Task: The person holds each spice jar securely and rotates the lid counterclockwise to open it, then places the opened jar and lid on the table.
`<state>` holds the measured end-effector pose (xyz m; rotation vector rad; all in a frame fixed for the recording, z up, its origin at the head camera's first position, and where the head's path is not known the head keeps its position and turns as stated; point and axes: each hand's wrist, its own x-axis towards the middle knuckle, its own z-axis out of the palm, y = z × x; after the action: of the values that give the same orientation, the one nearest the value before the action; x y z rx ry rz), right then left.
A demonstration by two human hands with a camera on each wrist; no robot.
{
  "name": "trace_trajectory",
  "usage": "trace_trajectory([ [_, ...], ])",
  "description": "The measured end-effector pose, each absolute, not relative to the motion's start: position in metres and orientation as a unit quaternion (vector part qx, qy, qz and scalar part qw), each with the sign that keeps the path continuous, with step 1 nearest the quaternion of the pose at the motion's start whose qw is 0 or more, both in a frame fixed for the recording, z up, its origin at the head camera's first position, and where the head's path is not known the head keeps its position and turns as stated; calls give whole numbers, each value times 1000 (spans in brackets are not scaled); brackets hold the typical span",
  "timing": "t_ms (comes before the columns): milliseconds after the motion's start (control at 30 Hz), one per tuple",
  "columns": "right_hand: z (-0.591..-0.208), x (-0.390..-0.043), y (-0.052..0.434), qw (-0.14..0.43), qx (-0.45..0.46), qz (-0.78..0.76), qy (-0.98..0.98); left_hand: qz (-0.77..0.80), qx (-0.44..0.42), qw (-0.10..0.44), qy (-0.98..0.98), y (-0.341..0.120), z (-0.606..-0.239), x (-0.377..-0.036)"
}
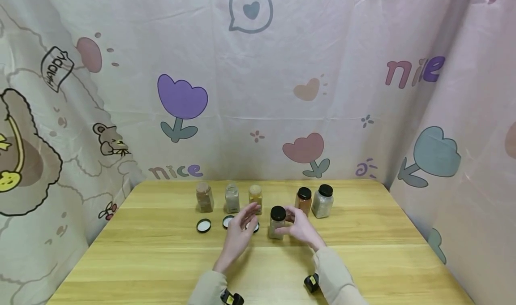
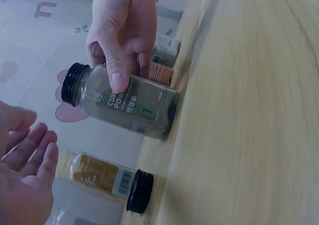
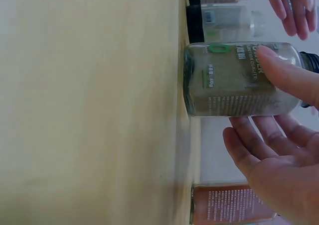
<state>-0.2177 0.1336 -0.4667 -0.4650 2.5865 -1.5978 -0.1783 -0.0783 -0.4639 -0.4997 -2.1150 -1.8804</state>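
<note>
A spice jar [image 1: 277, 226] with a black cap stands on the wooden table [image 1: 161, 260], a little in front of the row of jars. My right hand [image 1: 288, 224] holds it, the thumb [image 3: 281, 73] lying on its label and the fingers [image 3: 259, 145] behind it. The left wrist view shows the same jar [image 2: 134, 108] under that right hand [image 2: 124, 26]. My left hand [image 1: 245, 221] hovers just left of the jar, fingers relaxed and holding nothing. It hangs above a black lid [image 1: 255, 227].
Three uncapped jars [image 1: 204, 197] [image 1: 231, 198] [image 1: 255, 197] stand in a row at the back, with loose lids [image 1: 203, 225] [image 1: 227, 221] before them. Two capped jars [image 1: 303, 200] [image 1: 323, 201] stand to the right. Patterned cloth walls close in the table.
</note>
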Motion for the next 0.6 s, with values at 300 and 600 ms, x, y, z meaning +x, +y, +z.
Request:
trace_trajectory([
  [300, -468, -205, 134, 55, -199, -534, 820, -586, -239, 154, -759, -68, -465, -173],
  [600, -473, -197, 135, 73, -224, -538, 809, -550, -245, 97, -793, -63, -460, -168],
])
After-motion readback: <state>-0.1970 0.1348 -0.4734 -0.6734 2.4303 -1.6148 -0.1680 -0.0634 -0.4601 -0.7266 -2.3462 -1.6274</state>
